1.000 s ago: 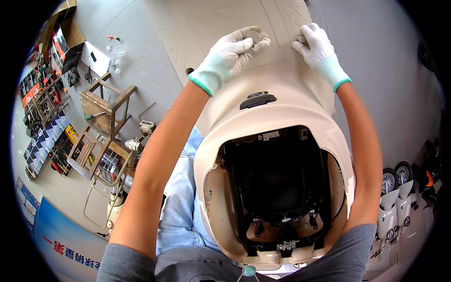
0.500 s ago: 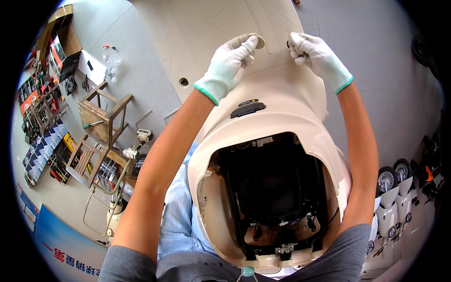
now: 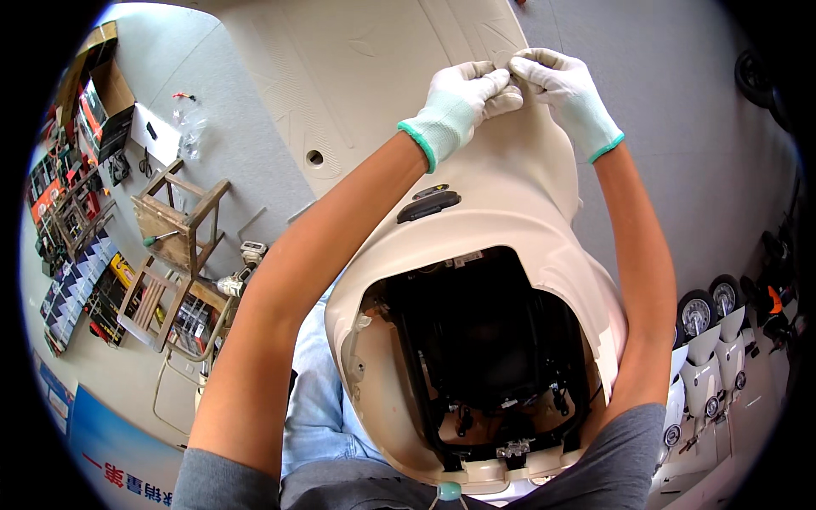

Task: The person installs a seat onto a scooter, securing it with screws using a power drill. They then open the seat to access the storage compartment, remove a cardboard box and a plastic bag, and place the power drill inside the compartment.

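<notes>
Both my hands wear white knit gloves with green cuffs and meet above the footboard of a cream scooter body [image 3: 510, 208]. My left hand [image 3: 467, 100] pinches a small round beige cap [image 3: 503, 60], mostly hidden by the fingers. Close against it, my right hand [image 3: 557, 83] has its thumb and fingers pressed together at the cap's edge; whatever sits between them is too small to make out. Nearer to me, a black latch-like part [image 3: 429, 206] is set into the cream panel. Below it gapes the open seat compartment [image 3: 484, 331], with a black frame inside.
On the left stand an upturned wooden stool [image 3: 178, 225], a cordless drill [image 3: 242, 268] and a slatted chair [image 3: 149, 302]. Boxes and tools crowd the far left wall. Several wheels [image 3: 697, 314] and pale scooter panels [image 3: 701, 387] line the right side.
My left hand has moved right with the cap, and the two hands have come together. The scooter has shifted slightly left in view.
</notes>
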Demonstrator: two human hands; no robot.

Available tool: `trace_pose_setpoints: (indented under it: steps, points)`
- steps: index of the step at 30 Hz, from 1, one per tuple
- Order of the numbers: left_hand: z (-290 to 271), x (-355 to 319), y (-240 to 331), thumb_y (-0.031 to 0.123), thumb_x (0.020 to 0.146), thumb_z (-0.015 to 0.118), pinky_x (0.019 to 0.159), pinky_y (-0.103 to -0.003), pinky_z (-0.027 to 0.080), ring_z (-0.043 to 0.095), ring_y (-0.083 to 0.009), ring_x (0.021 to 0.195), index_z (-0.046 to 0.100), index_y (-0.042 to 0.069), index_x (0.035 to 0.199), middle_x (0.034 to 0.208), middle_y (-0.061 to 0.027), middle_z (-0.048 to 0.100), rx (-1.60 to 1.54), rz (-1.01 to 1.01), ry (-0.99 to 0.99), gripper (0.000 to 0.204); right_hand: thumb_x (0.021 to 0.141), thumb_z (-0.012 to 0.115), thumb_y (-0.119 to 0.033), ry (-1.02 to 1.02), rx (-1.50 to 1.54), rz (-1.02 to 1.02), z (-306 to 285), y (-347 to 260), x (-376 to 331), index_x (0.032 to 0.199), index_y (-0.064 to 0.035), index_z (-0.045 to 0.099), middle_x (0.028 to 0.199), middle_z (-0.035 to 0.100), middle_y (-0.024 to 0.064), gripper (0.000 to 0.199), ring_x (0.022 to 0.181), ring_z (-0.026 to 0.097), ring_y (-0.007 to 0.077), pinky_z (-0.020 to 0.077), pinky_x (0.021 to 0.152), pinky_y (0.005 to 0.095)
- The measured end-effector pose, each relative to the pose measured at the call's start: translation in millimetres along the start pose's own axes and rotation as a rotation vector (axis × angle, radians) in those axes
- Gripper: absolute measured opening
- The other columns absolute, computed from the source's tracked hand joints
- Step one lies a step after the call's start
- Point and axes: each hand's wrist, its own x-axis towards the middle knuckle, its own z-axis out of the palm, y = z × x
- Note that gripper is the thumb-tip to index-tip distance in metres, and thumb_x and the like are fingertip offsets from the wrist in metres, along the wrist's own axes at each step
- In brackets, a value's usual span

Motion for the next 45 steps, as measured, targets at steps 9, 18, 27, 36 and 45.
trace_pose_setpoints:
  steps: [9,18,27,36,45]
  points:
    - [-23,4,2,0.018,0.069,0.077,0.067,-0.027,0.053,0.062,-0.0144,0.069,0.059,0.006,0.106,0.094,-0.0063,0.062,1.421,0.83,0.186,0.043,0.08,0.062,-0.017,0.089,-0.355,-0.113,-11,4,10,0.092,0.0042,0.066,0.071,0.061,0.002,0.025,0.062,0.049,0.0084,0.0417,0.057,0.0241]
    - [-27,15,1,0.034,0.06,0.082,0.073,-0.031,0.052,0.061,-0.02,0.079,0.062,0.013,0.103,0.097,-0.0062,0.06,1.472,0.881,0.197,0.052,0.077,0.057,-0.02,0.032,-0.68,-0.098,-5,1,15,0.089,0.0012,0.067,0.065,0.06,0.0096,0.026,0.057,0.054,0.0163,0.046,0.06,0.0305]
    - [-17,13,-3,0.041,0.06,0.08,0.078,-0.036,0.05,0.058,-0.0235,0.09,0.066,0.016,0.096,0.096,-0.0045,0.06,1.516,0.906,0.209,0.046,0.075,0.059,-0.025,0.061,-0.796,-0.14,-6,5,17,0.087,-0.003,0.069,0.071,0.065,0.0105,0.027,0.064,0.061,0.0193,0.0492,0.065,0.0309]
    - [-12,18,-3,0.041,0.066,0.076,0.076,-0.036,0.05,0.058,-0.0234,0.089,0.067,0.017,0.094,0.093,-0.002,0.063,1.59,0.901,0.197,0.038,0.08,0.064,-0.017,0.039,-0.595,-0.056,-4,2,11,0.089,0.0023,0.065,0.075,0.061,0.0024,0.021,0.071,0.052,0.0091,0.0451,0.068,0.025]
    - [-2,18,4,0.036,0.071,0.073,0.076,-0.032,0.05,0.06,-0.0209,0.087,0.067,0.013,0.092,0.093,-0.0026,0.064,1.632,0.834,0.135,0.032,0.073,0.067,-0.017,0.043,-0.31,-0.016,-39,11,10,0.085,0.0005,0.067,0.072,0.062,0.0049,0.021,0.064,0.055,0.0115,0.0452,0.06,0.0273]
